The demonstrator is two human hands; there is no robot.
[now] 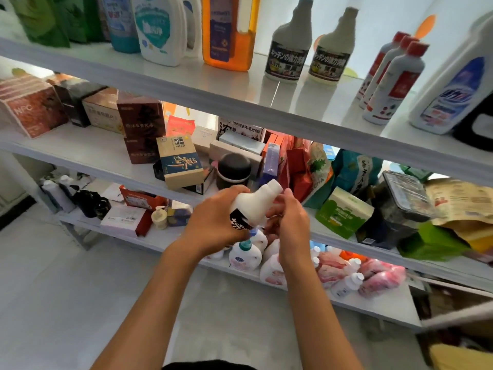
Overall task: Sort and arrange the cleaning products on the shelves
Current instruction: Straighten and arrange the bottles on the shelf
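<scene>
White plastic bottle (254,202) with a black label is held in mid-air in front of the middle shelf (88,153), neck tilted up and to the right.

Head view, the only one:
- Left hand (213,220) is wrapped round the bottle's body and label; right hand (286,217) is curled round its far side near the neck. Both hands are gripping it.
- Top shelf (186,84): two matching black-label bottles (289,46) already stand side by side, with red-capped bottles (392,76) grouped to the right and detergent jugs (160,28) to the left. Sorting there looks partly done.
- Held bottle appears to belong with that matching pair; not yet placed.
- Bottom shelf (373,305): small bottles and pink refill pouches (381,279) lie jumbled, so work is judged left there.
</scene>
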